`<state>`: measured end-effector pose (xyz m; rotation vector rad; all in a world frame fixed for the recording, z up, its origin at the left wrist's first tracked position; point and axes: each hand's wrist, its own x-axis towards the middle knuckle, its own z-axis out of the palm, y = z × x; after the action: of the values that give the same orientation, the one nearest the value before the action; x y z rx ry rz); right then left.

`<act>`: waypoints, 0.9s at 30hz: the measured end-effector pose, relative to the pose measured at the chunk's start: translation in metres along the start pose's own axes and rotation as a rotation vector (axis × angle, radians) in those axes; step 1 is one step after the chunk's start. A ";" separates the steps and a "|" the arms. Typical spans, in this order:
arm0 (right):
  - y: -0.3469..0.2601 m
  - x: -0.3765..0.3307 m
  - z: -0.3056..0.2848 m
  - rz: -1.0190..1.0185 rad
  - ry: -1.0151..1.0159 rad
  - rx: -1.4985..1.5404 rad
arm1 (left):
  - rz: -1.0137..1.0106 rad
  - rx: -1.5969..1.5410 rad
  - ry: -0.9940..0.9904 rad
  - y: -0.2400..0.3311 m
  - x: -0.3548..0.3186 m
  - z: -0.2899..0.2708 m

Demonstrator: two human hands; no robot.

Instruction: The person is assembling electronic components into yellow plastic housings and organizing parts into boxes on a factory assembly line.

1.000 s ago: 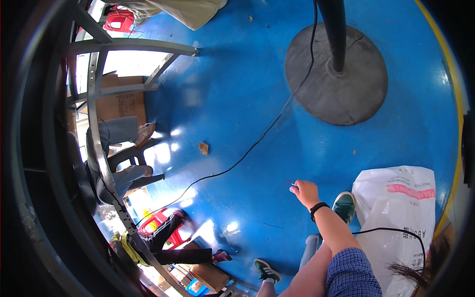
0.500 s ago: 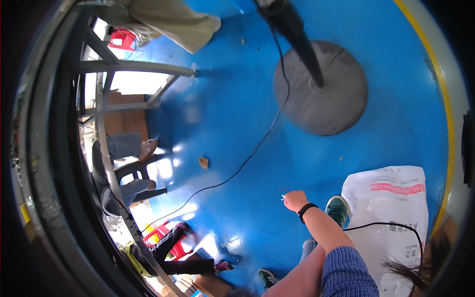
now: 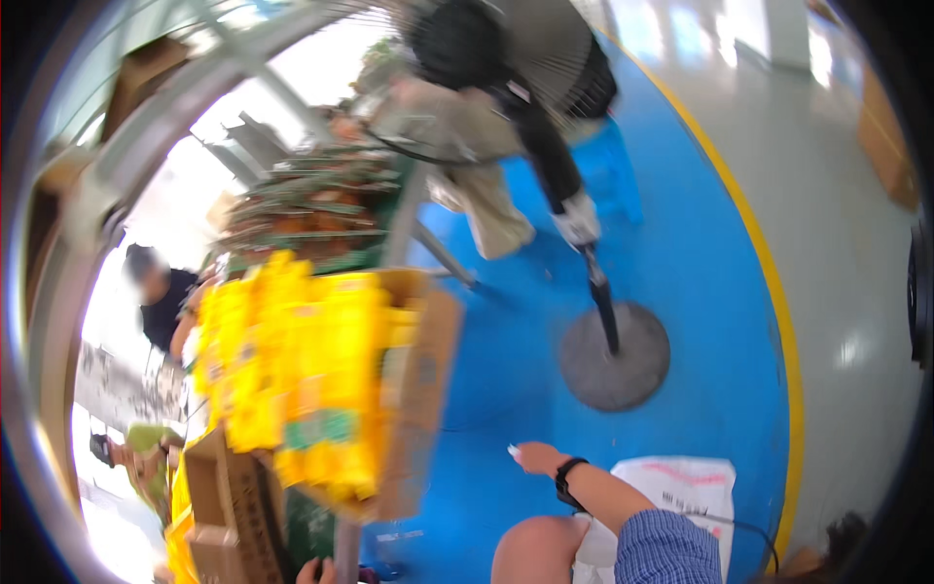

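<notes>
My right hand (image 3: pixel 541 456) reaches out over the blue floor, with a black band round its wrist and a blue checked sleeve behind. Its fingers are closed, and a small white bit shows at their tips, too small to name. At the bottom edge a few fingers of what looks like my left hand (image 3: pixel 315 572) show beside the table edge; most of that hand is cut off. Nearest to it are an open brown carton (image 3: pixel 219 521) and a carton (image 3: pixel 423 389) packed with yellow packages (image 3: pixel 292 360), blurred by motion.
A standing fan (image 3: pixel 545 146) rises from a round grey base (image 3: pixel 623 375) ahead. Stacked green and brown pieces (image 3: pixel 311 200) lie behind the yellow packages. Co-workers (image 3: pixel 165 302) are at the far left. A white sack (image 3: pixel 696 482) and a black cable lie near my right arm.
The view has swung up from the floor, bringing the table, cartons and fan head into sight. Fingers now show at the bottom edge. My right hand stays closed.
</notes>
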<state>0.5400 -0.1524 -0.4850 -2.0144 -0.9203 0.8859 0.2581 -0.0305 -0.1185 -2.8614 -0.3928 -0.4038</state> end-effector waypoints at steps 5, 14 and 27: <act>-0.021 -0.041 0.019 -0.001 0.026 -0.106 | -0.047 -0.289 -0.172 0.028 0.005 -0.044; -0.182 -0.154 -0.024 -0.141 0.302 -0.253 | 0.003 -0.830 0.021 -0.026 -0.130 -0.178; -0.536 -0.283 -0.029 -0.810 0.486 0.042 | -0.558 -0.930 0.382 -0.097 -0.217 -0.180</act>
<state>0.2559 -0.1409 0.0511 -1.4883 -1.2528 -0.0311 -0.0144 -0.0357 0.0033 -3.3133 -1.1852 -1.5602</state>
